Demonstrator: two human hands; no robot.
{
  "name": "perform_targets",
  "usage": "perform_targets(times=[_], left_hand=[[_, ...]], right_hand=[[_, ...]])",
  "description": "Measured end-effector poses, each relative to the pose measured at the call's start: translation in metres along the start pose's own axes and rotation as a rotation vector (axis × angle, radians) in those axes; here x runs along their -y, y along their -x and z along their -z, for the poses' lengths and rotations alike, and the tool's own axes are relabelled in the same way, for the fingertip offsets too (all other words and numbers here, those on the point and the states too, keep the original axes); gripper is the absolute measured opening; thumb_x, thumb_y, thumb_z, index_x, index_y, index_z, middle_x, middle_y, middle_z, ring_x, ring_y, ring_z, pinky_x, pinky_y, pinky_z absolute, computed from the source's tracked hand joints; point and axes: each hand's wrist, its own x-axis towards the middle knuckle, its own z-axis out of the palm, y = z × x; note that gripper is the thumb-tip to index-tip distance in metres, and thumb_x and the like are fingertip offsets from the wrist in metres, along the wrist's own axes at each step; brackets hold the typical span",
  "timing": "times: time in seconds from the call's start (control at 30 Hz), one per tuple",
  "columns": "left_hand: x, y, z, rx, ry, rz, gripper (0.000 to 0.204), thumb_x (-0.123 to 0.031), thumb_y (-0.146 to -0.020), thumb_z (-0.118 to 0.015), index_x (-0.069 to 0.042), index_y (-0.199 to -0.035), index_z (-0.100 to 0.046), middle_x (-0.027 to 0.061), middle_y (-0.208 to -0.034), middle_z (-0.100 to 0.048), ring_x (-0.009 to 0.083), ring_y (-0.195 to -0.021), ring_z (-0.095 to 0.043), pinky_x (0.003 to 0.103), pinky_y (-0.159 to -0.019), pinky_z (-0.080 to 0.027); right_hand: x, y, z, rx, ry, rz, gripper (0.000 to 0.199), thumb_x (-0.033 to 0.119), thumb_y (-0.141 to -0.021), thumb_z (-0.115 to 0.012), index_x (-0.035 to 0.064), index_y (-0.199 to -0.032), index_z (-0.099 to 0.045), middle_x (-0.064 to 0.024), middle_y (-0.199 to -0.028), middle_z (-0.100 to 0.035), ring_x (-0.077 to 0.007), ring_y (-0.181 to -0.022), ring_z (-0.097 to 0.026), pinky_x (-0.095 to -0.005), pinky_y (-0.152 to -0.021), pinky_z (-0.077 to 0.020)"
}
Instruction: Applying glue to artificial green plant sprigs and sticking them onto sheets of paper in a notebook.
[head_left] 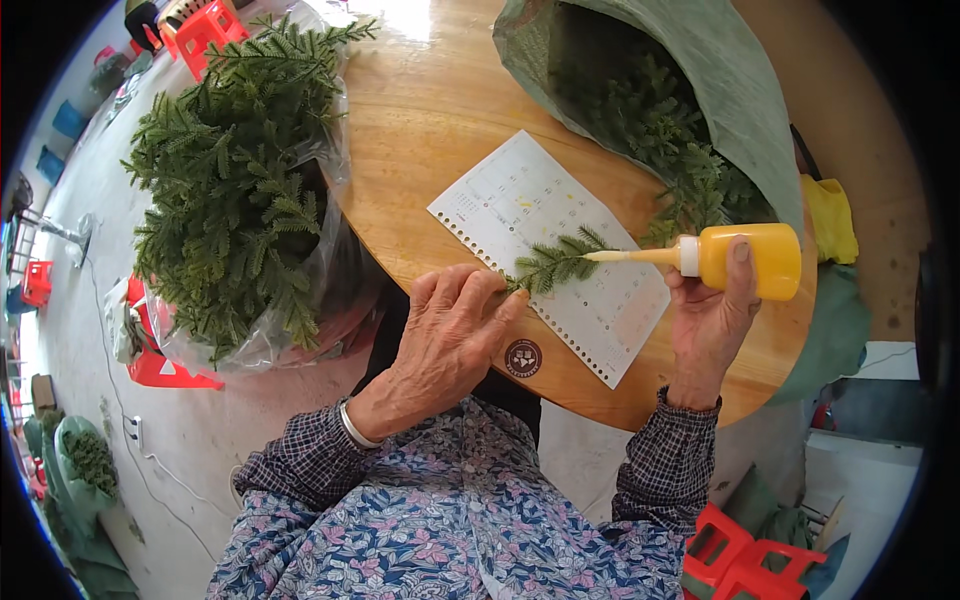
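My left hand [455, 325] pinches the stem end of a small green fir sprig [555, 265] over the table. In my right hand [712, 322] is a yellow squeeze bottle [750, 262], held on its side with a white collar and a long nozzle pointing left. The nozzle's tip reaches the needles on the sprig's right part; whether it touches them I cannot tell. Beneath the sprig lies a white calendar sheet [525, 175] with a row of punched holes along its lower left edge and a few yellow spots.
A big heap of fir sprigs [240, 190] fills a clear plastic bag at the left. An open green woven sack [740, 75] with more sprigs lies at the far right of the round wooden table [400, 110]. Red stools [750, 560] stand on the floor at lower right.
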Motion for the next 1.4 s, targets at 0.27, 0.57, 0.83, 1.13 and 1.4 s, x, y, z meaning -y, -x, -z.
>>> perform_targets(times=[0.27,0.57,0.83,1.13,1.4], left_hand=[[0.01,-0.004,0.008,0.008,0.013,0.011,0.037,-0.015,-0.079,-0.061,-0.008,-0.115,-0.057,0.0092,-0.112,-0.048,0.0239,-0.1,-0.046,0.037,-0.091,-0.032],[-0.016,-0.011,-0.02,0.012,0.01,0.009,0.037,-0.014,-0.078,-0.061,-0.007,-0.115,-0.058,0.0094,-0.112,-0.048,0.0246,-0.101,-0.046,0.038,-0.091,-0.032],[-0.024,-0.007,-0.02,0.001,0.01,-0.002,0.037,-0.013,-0.077,-0.061,-0.007,-0.114,-0.058,0.0097,-0.112,-0.049,0.0251,-0.101,-0.046,0.038,-0.091,-0.032],[-0.027,-0.006,-0.018,0.009,-0.001,0.012,0.037,-0.012,-0.076,-0.061,-0.007,-0.113,-0.059,0.0091,-0.111,-0.049,0.025,-0.1,-0.046,0.038,-0.091,-0.032],[-0.027,-0.003,-0.019,-0.001,0.012,0.018,0.037,-0.01,-0.075,-0.061,-0.008,-0.112,-0.059,0.0086,-0.11,-0.049,0.0248,-0.101,-0.046,0.039,-0.091,-0.032]], right_hand=[[-0.008,-0.002,-0.014,0.015,0.039,-0.038,0.029,0.025,-0.084,-0.071,0.003,-0.096,-0.055,-0.0076,-0.074,-0.059,-0.0148,-0.046,-0.056,-0.0179,-0.039,-0.0413],[-0.012,-0.015,0.034,-0.014,0.019,-0.013,0.029,0.024,-0.084,-0.071,0.0027,-0.096,-0.056,-0.0076,-0.074,-0.06,-0.0149,-0.047,-0.056,-0.018,-0.039,-0.0414],[-0.005,-0.01,0.045,-0.045,-0.005,-0.003,0.029,0.025,-0.084,-0.071,0.0026,-0.097,-0.056,-0.008,-0.074,-0.06,-0.0148,-0.047,-0.057,-0.0182,-0.039,-0.0414],[-0.006,-0.012,0.05,-0.05,-0.043,-0.024,0.032,0.027,-0.084,-0.071,0.0024,-0.096,-0.056,-0.0076,-0.072,-0.06,-0.0145,-0.046,-0.056,-0.0179,-0.038,-0.0405],[-0.006,-0.015,0.053,-0.064,-0.011,-0.014,0.033,0.028,-0.084,-0.071,0.0021,-0.097,-0.055,-0.007,-0.071,-0.06,-0.0139,-0.045,-0.056,-0.0177,-0.037,-0.0406]])
